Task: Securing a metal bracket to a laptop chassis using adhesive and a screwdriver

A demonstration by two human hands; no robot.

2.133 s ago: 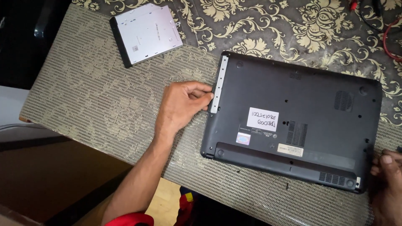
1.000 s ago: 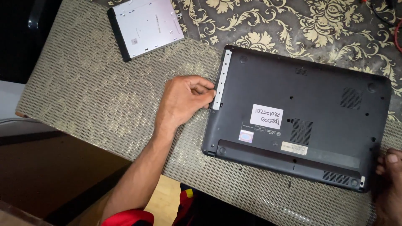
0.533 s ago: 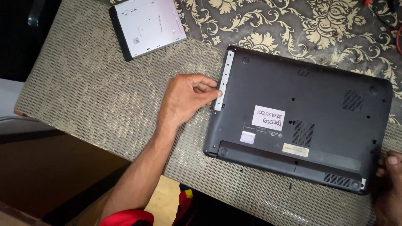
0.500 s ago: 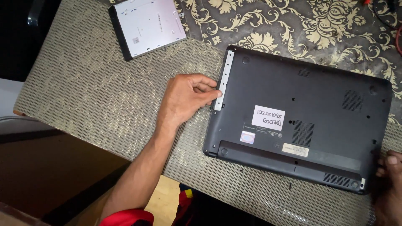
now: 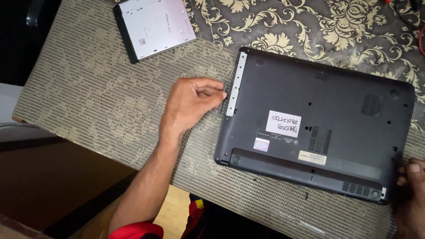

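Note:
A dark grey laptop [image 5: 323, 110] lies upside down on the table, its base facing up with white stickers on it. A thin silver metal strip [image 5: 235, 84] runs along its left edge. My left hand [image 5: 192, 104] has its fingertips pinched at the lower part of that strip, at the laptop's left side. My right hand [image 5: 409, 194] rests against the laptop's near right corner, mostly cut off by the frame, thumb on the edge.
A silver optical drive [image 5: 155, 26] with a black front lies at the far left of the table. The table has a woven mesh mat [image 5: 88, 97] and a floral patterned cloth [image 5: 310, 26]. Red wires [image 5: 409, 17] lie at the far right.
The view has shifted slightly. My left hand stays at the strip on the laptop's left edge, fingers curled a little tighter. My right hand has not moved.

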